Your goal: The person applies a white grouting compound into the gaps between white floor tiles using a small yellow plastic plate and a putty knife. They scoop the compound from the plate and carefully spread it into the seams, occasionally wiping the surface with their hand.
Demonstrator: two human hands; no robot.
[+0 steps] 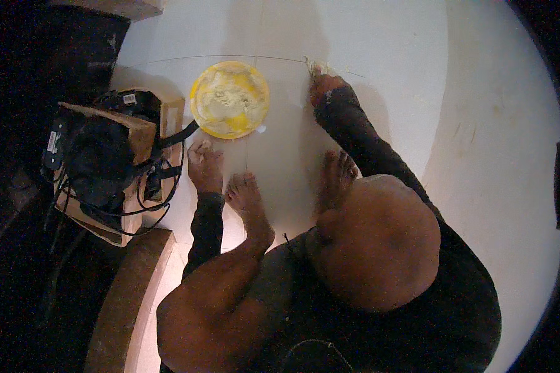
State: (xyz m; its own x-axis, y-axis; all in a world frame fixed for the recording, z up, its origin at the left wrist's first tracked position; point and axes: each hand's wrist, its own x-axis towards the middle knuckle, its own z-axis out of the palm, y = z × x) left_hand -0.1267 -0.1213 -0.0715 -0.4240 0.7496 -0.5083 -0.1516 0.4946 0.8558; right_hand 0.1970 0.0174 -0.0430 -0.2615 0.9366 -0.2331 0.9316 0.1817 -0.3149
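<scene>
A round yellow plate (196, 102) lies on the floor, heaped with a pale, crumbly powder or paste (229, 93). Just below its near rim is my left hand (206, 166), its fingers curled together and whitish at the tips; whatever they may hold is too small to make out. To the right of the plate, my right hand (327, 88) is closed round a bunch of pale, frayed bristles (317, 64) that touches the floor. Any handle is hidden by the fingers. A small white scrap (261, 129) sits beside the plate's lower right edge.
At left, open cardboard boxes (142, 133) hold black devices and tangled black cables (162, 202), close to my left hand. My bare feet (249, 196) stand on the pale tiled floor (379, 37) between my arms. A brown ledge (127, 292) runs along the lower left.
</scene>
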